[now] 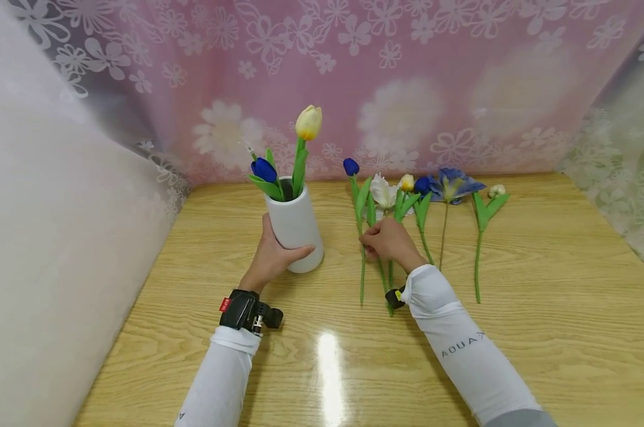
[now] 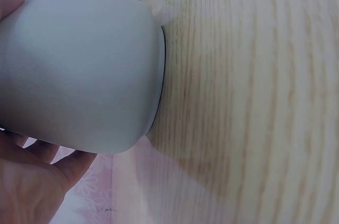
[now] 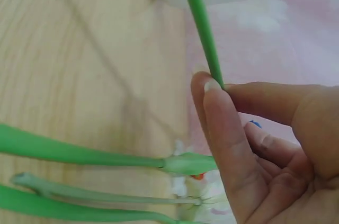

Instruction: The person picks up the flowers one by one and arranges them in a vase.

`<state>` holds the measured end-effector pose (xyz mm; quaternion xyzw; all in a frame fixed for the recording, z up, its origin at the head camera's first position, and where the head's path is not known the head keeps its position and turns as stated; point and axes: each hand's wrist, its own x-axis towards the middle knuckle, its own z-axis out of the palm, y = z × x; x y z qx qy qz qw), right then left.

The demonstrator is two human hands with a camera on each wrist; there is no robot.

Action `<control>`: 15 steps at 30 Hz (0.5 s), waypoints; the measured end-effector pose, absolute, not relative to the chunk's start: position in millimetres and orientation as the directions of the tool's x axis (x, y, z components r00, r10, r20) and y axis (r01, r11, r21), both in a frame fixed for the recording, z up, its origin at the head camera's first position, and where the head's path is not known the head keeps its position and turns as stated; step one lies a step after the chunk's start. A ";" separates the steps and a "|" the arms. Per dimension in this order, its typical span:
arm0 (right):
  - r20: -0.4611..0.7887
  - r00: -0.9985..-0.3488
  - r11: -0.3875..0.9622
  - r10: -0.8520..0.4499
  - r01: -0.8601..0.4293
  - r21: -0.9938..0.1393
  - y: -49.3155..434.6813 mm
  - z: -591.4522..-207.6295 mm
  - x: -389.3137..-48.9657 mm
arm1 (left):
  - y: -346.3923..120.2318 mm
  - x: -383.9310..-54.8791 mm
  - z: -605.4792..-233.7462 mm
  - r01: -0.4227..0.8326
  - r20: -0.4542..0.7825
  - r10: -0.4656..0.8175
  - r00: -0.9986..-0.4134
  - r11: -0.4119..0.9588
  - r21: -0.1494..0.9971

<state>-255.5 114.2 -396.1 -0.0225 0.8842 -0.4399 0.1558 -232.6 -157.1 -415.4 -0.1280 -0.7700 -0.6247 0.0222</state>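
Observation:
My left hand grips the side of a white vase, thumb across its front. The vase leans slightly. A pale yellow tulip and a blue tulip stand in it, beside a thin sprig whose kind is unclear. My right hand pinches the green stem of another blue tulip between thumb and fingertips. In the right wrist view this stem is raised off the table and casts a shadow. The left wrist view shows fingers against the vase wall.
Right of the pinched tulip, a white flower, a yellow tulip, a blue tulip, a large blue-violet flower and a small cream bloom lie on the wooden table. A floral curtain hangs behind.

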 end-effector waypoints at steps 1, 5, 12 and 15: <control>-0.244 -0.954 0.596 -0.176 0.094 -0.797 113.6 -393.5 -253.8 | -157.5 -232.4 -415.5 0.222 0.192 0.171 -0.967 0.185 0.957; -0.162 -0.974 0.526 -0.157 0.056 -0.849 111.2 -382.3 -248.0 | -158.5 -232.3 -415.8 0.212 0.180 0.180 -0.967 0.180 0.960; 0.010 -0.996 0.461 -0.088 -0.050 -0.886 106.3 -363.3 -244.8 | -156.3 -223.0 -397.0 0.190 0.153 0.192 -0.969 0.188 0.964; 0.074 -0.995 0.379 -0.064 -0.093 -0.921 103.3 -354.9 -242.8 | -153.6 -216.4 -386.2 0.191 0.154 0.197 -0.968 0.185 0.964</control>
